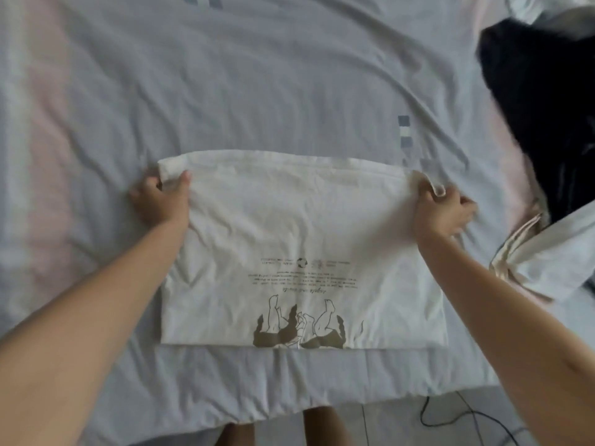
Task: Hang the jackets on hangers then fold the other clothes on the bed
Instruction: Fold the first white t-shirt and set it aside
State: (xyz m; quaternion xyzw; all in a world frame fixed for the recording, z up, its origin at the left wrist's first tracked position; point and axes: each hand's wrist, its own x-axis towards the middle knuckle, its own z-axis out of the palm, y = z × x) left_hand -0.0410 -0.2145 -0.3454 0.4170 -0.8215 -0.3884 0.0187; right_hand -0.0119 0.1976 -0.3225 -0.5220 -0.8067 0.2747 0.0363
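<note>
Presently, the white printed shirt lies flat on the grey bed sheet, close to the bed's near edge, with its print at the near side. The left hand pinches its far left corner, thumb on top. The right hand pinches its far right corner. A dark garment lies at far right, apart from the shirt, with a pale cloth beside it.

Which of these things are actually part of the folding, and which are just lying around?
Part of the job:
- white printed T-shirt, its far corners gripped by the left hand and right hand
- dark garment and pale garment at the right, probably waiting their turn

Just lying about:
- black cable on the floor
</note>
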